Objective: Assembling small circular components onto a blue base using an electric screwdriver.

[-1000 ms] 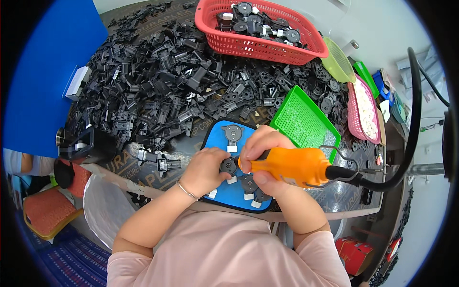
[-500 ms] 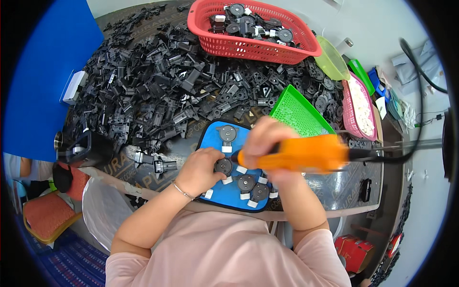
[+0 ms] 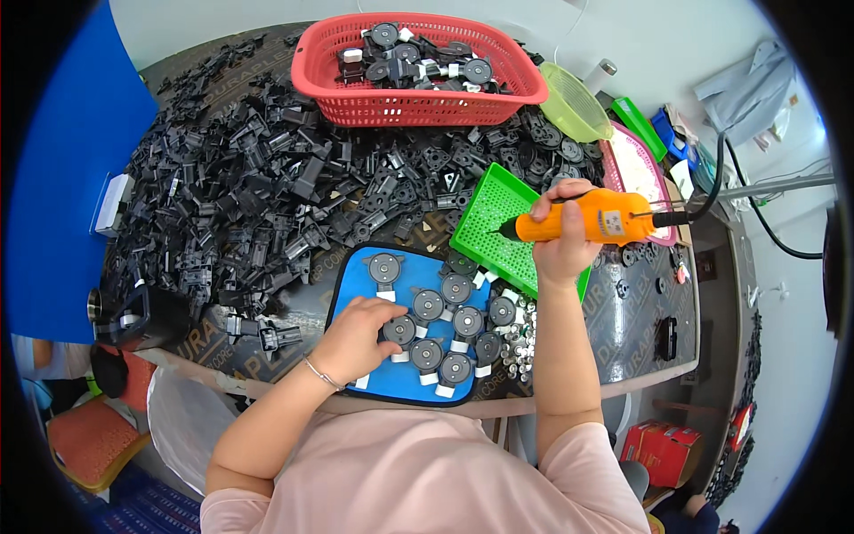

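Observation:
My left hand (image 3: pixel 358 342) rests on the blue mat (image 3: pixel 356 283). Its thumb and forefinger close on the sides of a black round plastic part (image 3: pixel 400 330) with a white tab. In my right hand (image 3: pixel 566 242) is an orange electric screwdriver (image 3: pixel 618 216), held level, its dark tip over the green perforated tray (image 3: pixel 483 203) and pointing left. Several more such round parts lie on the mat, one of them a black disc part (image 3: pixel 385 268) at its upper left corner.
Loose black plastic pieces (image 3: pixel 240 178) cover the table's left and middle. A red basket (image 3: pixel 418 111) of assembled parts stands at the back. Small metal screws (image 3: pixel 519 345) are heaped right of the mat. The screwdriver's black cable (image 3: pixel 714 191) rises at right.
My right hand has drawn the screwdriver up and right, off the round part to over the green tray. My left hand stays on the same part. The head view has shifted.

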Demonstrator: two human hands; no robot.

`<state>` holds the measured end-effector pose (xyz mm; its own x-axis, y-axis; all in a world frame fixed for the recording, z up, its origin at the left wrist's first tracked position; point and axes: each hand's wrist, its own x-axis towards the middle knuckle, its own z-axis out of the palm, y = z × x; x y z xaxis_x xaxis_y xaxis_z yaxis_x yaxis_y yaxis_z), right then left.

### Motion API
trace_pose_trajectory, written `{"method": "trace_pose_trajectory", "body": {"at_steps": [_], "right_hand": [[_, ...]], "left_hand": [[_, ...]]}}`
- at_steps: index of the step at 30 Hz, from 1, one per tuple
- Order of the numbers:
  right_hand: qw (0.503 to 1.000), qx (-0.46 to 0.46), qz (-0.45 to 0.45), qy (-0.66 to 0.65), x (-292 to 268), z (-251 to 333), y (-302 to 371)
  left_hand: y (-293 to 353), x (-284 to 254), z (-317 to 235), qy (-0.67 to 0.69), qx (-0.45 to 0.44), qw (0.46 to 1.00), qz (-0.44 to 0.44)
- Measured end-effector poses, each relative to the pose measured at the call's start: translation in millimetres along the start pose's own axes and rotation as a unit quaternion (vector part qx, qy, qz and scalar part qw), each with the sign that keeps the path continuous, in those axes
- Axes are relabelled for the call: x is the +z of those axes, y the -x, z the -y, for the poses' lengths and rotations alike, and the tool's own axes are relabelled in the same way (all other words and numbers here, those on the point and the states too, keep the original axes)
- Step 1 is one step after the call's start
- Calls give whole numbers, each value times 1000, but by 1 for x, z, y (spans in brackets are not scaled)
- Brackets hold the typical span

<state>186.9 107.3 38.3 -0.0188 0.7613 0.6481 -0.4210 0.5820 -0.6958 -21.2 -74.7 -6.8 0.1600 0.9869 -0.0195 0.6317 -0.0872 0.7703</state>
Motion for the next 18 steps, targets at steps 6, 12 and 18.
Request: {"method": "trace_pose_trajectory", "body": {"at_steps": [6,12,18], "right_hand": [[1000,8,9,-4,1,-5,-2],[999,27,32,-6,-2,-7,-2],[999,43,-3,21,-2,2,-8]], "left_hand": [[-2,1,1,6,-29,999,15],[-1,2,3,11,-38,999,17],[-2,3,6,10,-26,999,16]]}}
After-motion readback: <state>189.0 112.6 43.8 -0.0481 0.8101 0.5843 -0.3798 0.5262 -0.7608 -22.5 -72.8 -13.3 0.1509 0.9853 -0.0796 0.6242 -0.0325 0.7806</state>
